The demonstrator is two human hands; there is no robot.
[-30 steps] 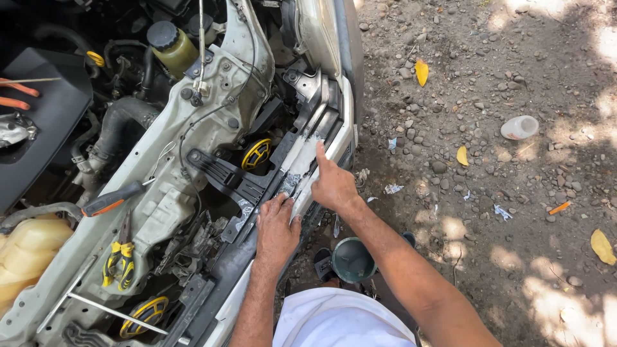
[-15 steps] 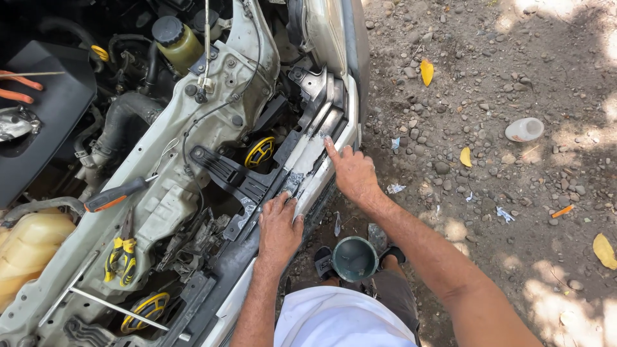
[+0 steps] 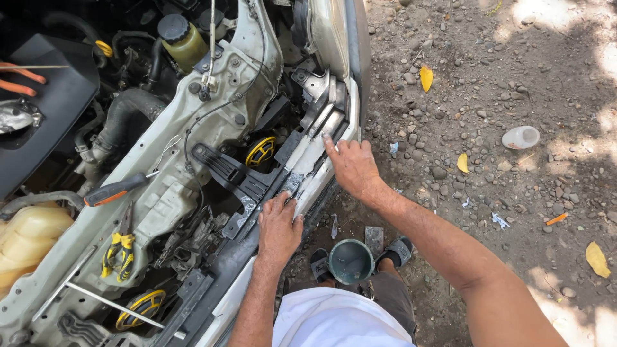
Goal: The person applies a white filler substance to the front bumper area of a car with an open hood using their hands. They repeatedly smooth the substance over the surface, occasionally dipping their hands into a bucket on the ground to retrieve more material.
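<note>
Left hand (image 3: 279, 226) flat on bumper beam (image 3: 308, 160); right hand (image 3: 352, 166) beside, grip wide.

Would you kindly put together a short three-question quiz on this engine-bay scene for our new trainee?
1. True or false: the left hand rests flat on the front bumper beam.
2. Which tool lies beside the yellow-handled pliers? A. hammer B. orange-and-black screwdriver C. saw
3. Fill in: the green cup stands on the ground between the person's ____.

Key
1. True; the right hand touches the same beam, further along.
2. B
3. Feet, in black sandals.
</note>
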